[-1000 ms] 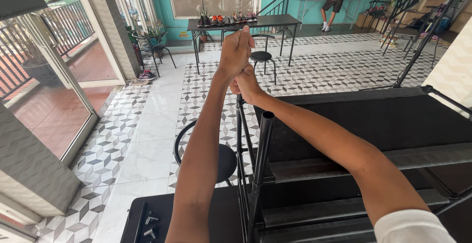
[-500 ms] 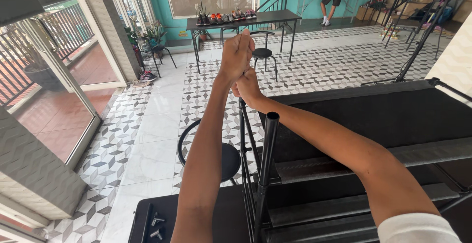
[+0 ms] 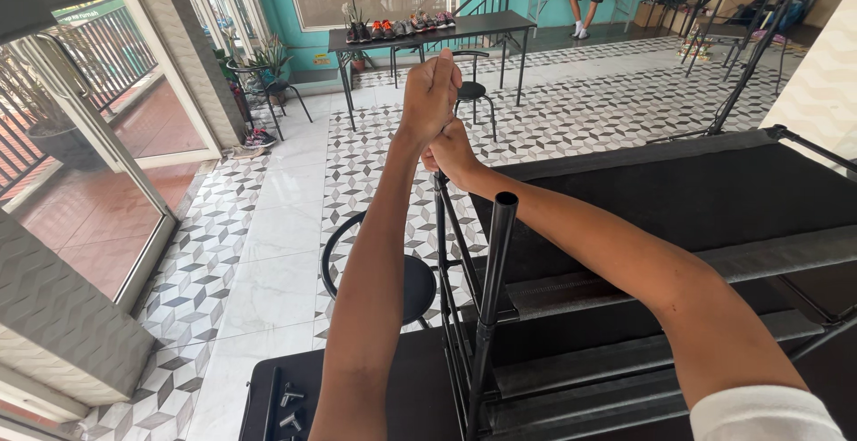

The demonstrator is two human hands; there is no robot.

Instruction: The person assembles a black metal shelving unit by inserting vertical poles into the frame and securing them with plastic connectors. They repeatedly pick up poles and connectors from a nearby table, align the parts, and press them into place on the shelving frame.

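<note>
We see the black rack frame standing upright in front of us, so its far post top sits at arm's reach, where both hands meet. The left hand is closed in a fist above, and the right hand is clamped on the post just beneath, its grip shut; an open tube rises nearer us

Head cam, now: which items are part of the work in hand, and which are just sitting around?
In hand:
- left hand and right hand, closed together at the top of the black metal rack frame
- open-topped black upright tube
- bolts on the black surface

Lying about:
- black round stool
- shoes on the far table
- potted plants
</note>
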